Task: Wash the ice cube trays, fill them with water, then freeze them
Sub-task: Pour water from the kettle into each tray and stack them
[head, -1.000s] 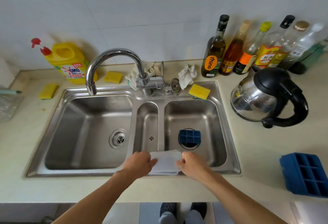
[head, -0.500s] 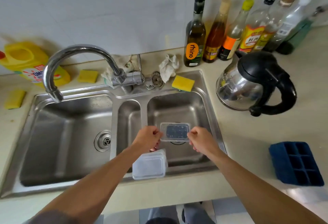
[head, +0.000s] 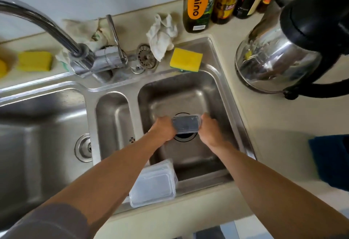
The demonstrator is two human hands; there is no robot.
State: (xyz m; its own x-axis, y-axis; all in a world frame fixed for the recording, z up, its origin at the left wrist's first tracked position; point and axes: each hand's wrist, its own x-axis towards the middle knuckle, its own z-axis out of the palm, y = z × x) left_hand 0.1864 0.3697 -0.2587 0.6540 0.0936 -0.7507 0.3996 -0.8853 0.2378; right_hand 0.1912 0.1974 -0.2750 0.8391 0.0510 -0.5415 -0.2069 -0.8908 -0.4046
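Observation:
Low in the right sink basin (head: 205, 91), over the drain, I hold a small clear plastic lid (head: 186, 124) level. My left hand (head: 164, 128) grips its left end and my right hand (head: 209, 129) grips its right end. A grey-blue shape shows through the lid; I cannot tell whether the small blue tray lies under it. A second clear plastic piece (head: 154, 185) rests on the sink's front rim beside my left forearm. A larger blue ice cube tray (head: 330, 161) sits on the counter at the right edge, partly cut off.
The tap spout (head: 43, 23) arches toward the left basin (head: 37, 144). A yellow sponge (head: 186, 59), a crumpled cloth (head: 162, 34) and a loose strainer (head: 147, 56) lie behind the right basin. A steel kettle (head: 294, 49) and several bottles (head: 198, 2) crowd the right back counter.
My hands took the clear lid off the stack on the front rim, carried it forward and lowered it into the right basin. The camera moved closer and rightward.

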